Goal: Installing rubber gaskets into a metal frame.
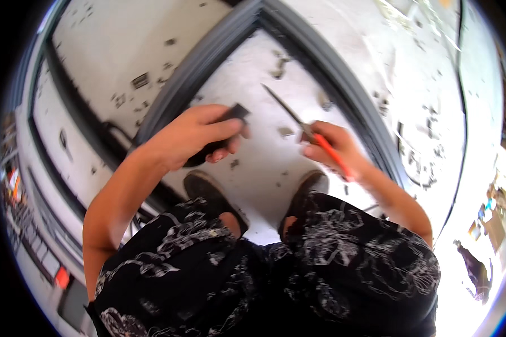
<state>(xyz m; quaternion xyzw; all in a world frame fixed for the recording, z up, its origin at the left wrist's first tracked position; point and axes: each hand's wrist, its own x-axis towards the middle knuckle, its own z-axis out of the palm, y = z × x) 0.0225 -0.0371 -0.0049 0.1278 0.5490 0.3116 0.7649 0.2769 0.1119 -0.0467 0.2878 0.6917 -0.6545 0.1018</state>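
Observation:
My left hand (199,132) is closed round a dark, blocky piece (234,114), whose squared end sticks out past the thumb. Its material and full shape are hidden by my fingers. To the right, my right hand (337,146) grips a knife (287,108) with a long, narrow, dark blade and an orange-red handle. The blade slants up and left, its tip apart from the left hand and the dark piece. Beneath both hands lies the corner of a dark grey frame (315,53) on the pale floor.
My shoes (208,194) stand inside the frame's corner. Small dark scraps (140,81) litter the floor. More dark frame bars (76,104) run along the left. A black cable (461,112) curves down the right, and mixed clutter (492,224) lies at the far right.

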